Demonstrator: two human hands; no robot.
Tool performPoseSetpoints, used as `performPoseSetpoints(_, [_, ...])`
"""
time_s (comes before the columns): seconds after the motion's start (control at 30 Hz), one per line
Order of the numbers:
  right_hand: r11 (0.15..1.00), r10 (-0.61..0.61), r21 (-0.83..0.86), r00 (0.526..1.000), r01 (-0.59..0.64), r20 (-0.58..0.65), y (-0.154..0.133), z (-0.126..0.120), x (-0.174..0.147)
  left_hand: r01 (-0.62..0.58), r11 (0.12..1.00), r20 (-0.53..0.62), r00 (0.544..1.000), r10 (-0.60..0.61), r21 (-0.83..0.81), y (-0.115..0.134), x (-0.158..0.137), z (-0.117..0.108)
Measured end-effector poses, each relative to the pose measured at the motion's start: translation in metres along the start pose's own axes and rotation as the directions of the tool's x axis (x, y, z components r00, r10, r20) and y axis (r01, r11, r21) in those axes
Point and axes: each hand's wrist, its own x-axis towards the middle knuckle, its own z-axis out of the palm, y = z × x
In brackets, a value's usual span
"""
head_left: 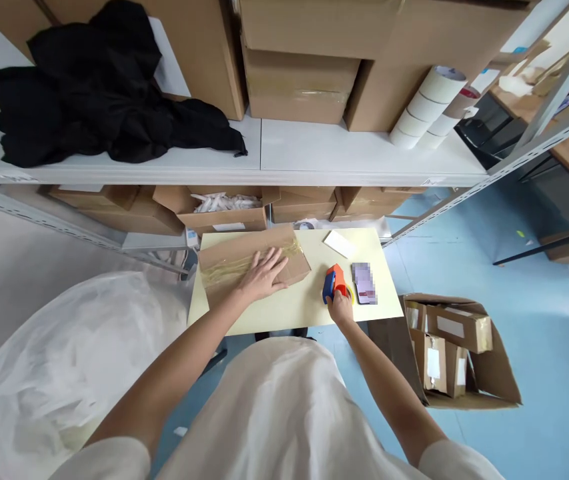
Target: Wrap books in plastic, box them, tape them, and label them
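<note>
A flat cardboard box (224, 257) lies on the pale yellow table (314, 313), with clear yellowish tape along its top. My left hand (264, 275) rests flat on the box's right part, fingers spread. To the right, my right hand (340, 308) is closed around the handle of an orange and blue tape dispenser (337, 277). A yellow ring shows at the dispenser's side, partly behind my fingers. Just right of it lies a phone (363, 283) with a partly blurred screen. A small white slab (339, 244) sits near the table's back edge.
A grey shelf (304, 153) behind the table holds cartons (304, 87), black cloth (94, 93) and stacked tape rolls (427, 107). An open carton (499, 373) with several boxes stands on the floor at right. A large white plastic bag (74, 353) bulges at left.
</note>
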Motion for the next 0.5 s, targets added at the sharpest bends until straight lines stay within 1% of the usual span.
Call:
performPoseSetpoints(0.07, [1.0,0.001,-0.009,1.0,-0.001,0.008,0.0,0.011,0.002,0.095,0.995,-0.028,0.995,-0.095,0.026,-0.007,-0.03,0.004])
performPoseSetpoints(0.1, [1.0,0.003,-0.008,1.0,-0.003,0.015,0.001,0.016,0.003,0.171,0.985,-0.049,0.984,-0.169,0.032,-0.01,-0.046,0.006])
performPoseSetpoints(0.13, [1.0,0.002,-0.004,1.0,-0.002,0.018,0.002,0.021,0.003,0.256,0.966,-0.079,0.964,-0.253,0.03,-0.013,-0.06,0.009])
performPoseSetpoints(0.17, [1.0,-0.003,0.001,1.0,0.002,0.015,0.004,0.025,0.002,0.342,0.94,-0.115,0.934,-0.338,0.015,-0.016,-0.074,0.012])
performPoseSetpoints(0.2, [1.0,-0.011,0.006,1.0,0.01,0.009,0.006,0.028,0.001,0.423,0.906,-0.154,0.894,-0.42,-0.019,-0.019,-0.086,0.015])
performPoseSetpoints(0.27, [1.0,-0.02,0.011,1.0,0.021,-0.021,0.009,0.029,-0.001,0.542,0.825,-0.229,0.793,-0.565,-0.16,-0.024,-0.105,0.023])
performPoseSetpoints(0.33, [0.999,-0.028,0.016,0.995,0.03,-0.094,0.011,0.023,-0.001,0.582,0.725,-0.264,0.682,-0.682,-0.367,-0.027,-0.117,0.031])
performPoseSetpoints(0.37, [0.998,-0.049,0.028,0.989,0.053,-0.14,0.01,0.017,0.001,0.576,0.672,-0.259,0.637,-0.726,-0.465,-0.029,-0.121,0.035])
performPoseSetpoints(0.4, [0.994,-0.086,0.052,0.979,0.097,-0.187,0.008,0.011,0.005,0.56,0.622,-0.244,0.604,-0.759,-0.547,-0.031,-0.123,0.038])
performPoseSetpoints(0.43, [0.983,-0.137,0.087,0.965,0.16,-0.224,0.004,0.004,0.01,0.54,0.58,-0.226,0.583,-0.781,-0.61,-0.032,-0.124,0.041])
performPoseSetpoints(0.5, [0.932,-0.265,0.183,0.934,0.312,-0.24,-0.008,-0.01,0.022,0.495,0.522,-0.194,0.57,-0.799,-0.695,-0.034,-0.125,0.044])
